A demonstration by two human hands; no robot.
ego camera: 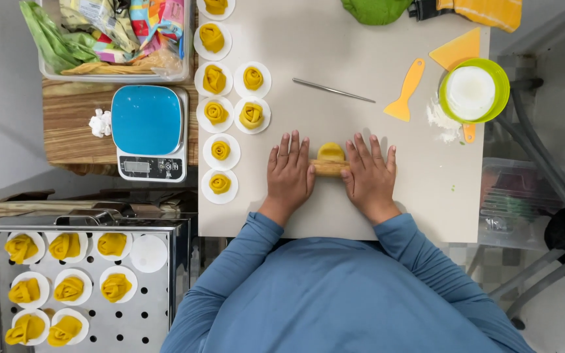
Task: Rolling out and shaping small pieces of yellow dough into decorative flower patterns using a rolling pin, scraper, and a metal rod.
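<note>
Pressing down with flat palms, both hands sit at the centre of the frame on a short wooden rolling pin (328, 168), the left hand (290, 175) covering one end and the right hand (369, 178) the other. Fingers on both are spread and extended, not curled, so the pin seems to be rolled under the palms rather than gripped. A small yellow piece of dough (330, 151) lies on the pale counter (335, 59) touching the far side of the pin, between the two sets of fingers, placed where the pin can flatten it.

Left of the hands, yellow rose-shaped dough pieces on round white papers (220, 151) run in a column toward the top of the frame, each on its own paper, likely to keep them from sticking. At lower left, a perforated steel tray (148, 301) holds more of the same rose pieces, with one paper bare. A blue-topped kitchen scale (148, 131) stands on a wooden board just left of the counter, with a clear plastic bin of packets (116, 39) above it. At upper right, a lime-green bowl of white flour (473, 91) sits beside an orange plastic scraper (405, 91); a thin metal rod (333, 90) lies near them.
</note>
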